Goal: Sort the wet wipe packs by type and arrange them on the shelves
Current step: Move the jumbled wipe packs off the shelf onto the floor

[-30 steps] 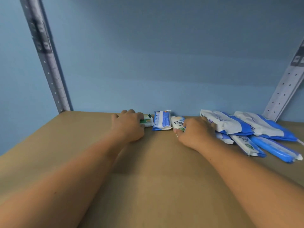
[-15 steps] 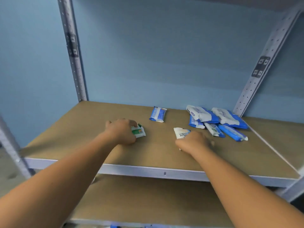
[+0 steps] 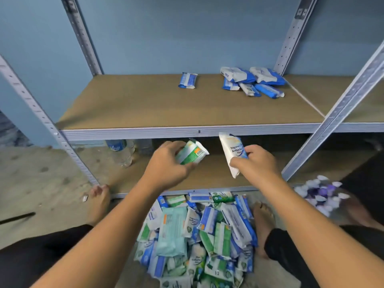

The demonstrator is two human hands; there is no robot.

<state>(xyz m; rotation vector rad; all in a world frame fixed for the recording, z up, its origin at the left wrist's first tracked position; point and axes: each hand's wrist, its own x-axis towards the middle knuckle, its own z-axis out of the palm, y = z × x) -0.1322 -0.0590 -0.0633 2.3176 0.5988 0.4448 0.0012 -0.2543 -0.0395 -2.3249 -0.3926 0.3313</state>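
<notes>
My left hand [image 3: 166, 165] grips a small green and white wipe pack [image 3: 192, 152] in front of the lower shelf opening. My right hand [image 3: 254, 163] holds a white pack with blue print [image 3: 231, 149], upright and tilted. Both packs hang just below the front rail of the upper shelf board [image 3: 145, 104]. On that board lie a single small blue pack [image 3: 187, 80] near the back and a loose cluster of several blue and white packs [image 3: 252, 82] at the back right. A big heap of mixed green, blue and teal packs [image 3: 199, 235] lies on the floor between my feet.
The lower shelf board [image 3: 209, 175] runs behind my hands. A plastic water bottle [image 3: 121, 151] stands at its left end. Metal uprights [image 3: 336, 113] frame the rack on the right and left. A pile of purple and white packs [image 3: 320, 194] sits on the floor at right.
Both hands have pulled back off the upper shelf, each carrying its pack down to the level of the lower shelf. The view has dropped and widened, revealing the floor heap.
</notes>
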